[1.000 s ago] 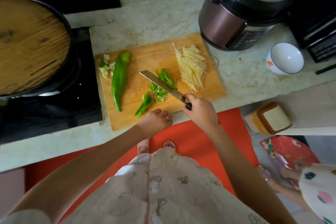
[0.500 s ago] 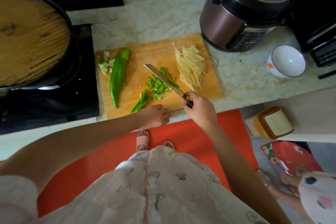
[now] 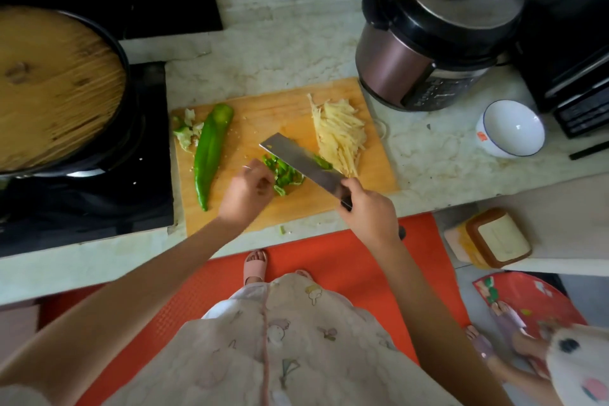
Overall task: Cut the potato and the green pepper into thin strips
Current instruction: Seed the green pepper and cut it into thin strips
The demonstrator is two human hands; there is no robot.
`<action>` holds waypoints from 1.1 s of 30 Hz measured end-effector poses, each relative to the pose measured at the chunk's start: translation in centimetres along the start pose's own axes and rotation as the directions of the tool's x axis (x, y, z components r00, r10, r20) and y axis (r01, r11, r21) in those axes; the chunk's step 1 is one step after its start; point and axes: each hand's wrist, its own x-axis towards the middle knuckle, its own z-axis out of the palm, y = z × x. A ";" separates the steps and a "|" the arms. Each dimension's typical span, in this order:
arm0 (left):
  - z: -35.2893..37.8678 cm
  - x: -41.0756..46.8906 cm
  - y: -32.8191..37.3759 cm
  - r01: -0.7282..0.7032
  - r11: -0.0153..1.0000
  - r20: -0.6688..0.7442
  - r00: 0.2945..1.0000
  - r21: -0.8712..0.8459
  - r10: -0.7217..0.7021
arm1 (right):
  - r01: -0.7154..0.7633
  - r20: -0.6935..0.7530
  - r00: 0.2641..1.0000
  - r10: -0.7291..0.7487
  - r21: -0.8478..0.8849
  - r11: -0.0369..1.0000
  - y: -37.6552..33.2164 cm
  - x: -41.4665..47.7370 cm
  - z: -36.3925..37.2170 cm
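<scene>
A wooden cutting board point(image 3: 290, 211) lies on the counter. Pale potato strips point(image 3: 341, 135) are piled at its right end. A long green pepper half point(image 3: 209, 152) lies at its left, with pepper core scraps point(image 3: 186, 130) beside it. In the middle sits a small heap of cut green pepper strips point(image 3: 283, 173). My right hand point(image 3: 369, 216) grips the handle of a cleaver point(image 3: 303, 163), whose blade is tilted over the heap. My left hand point(image 3: 247, 191) touches the heap's left side with curled fingers; whether it pinches a piece I cannot tell.
A black wok with a wooden lid point(image 3: 56, 89) sits on the stove at left. A pressure cooker point(image 3: 435, 33) stands behind the board's right end, a white bowl point(image 3: 510, 128) and a dark oven point(image 3: 573, 69) farther right. Another person's feet point(image 3: 494, 349) show at bottom right.
My left hand moved from the board's front edge up to the cut pepper heap. The cleaver tilted, showing its flat side, and the loose pepper piece near the front is no longer visible.
</scene>
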 end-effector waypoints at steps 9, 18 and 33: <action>-1.3 6.5 -0.9 0.313 0.945 0.099 0.942 0.097 -0.322 | 0.174 0.023 0.985 -0.173 -0.241 0.955 1.7 1.2 -2.2; 0.7 8.3 4.1 -0.295 0.954 0.417 0.861 -0.058 0.292 | 0.323 -0.018 0.942 -0.334 -0.212 0.922 1.2 2.7 -3.6; -2.5 9.9 -0.1 0.247 0.964 0.294 0.933 -0.095 -0.209 | -0.033 -0.209 0.976 0.054 0.104 0.994 2.1 -2.9 -1.1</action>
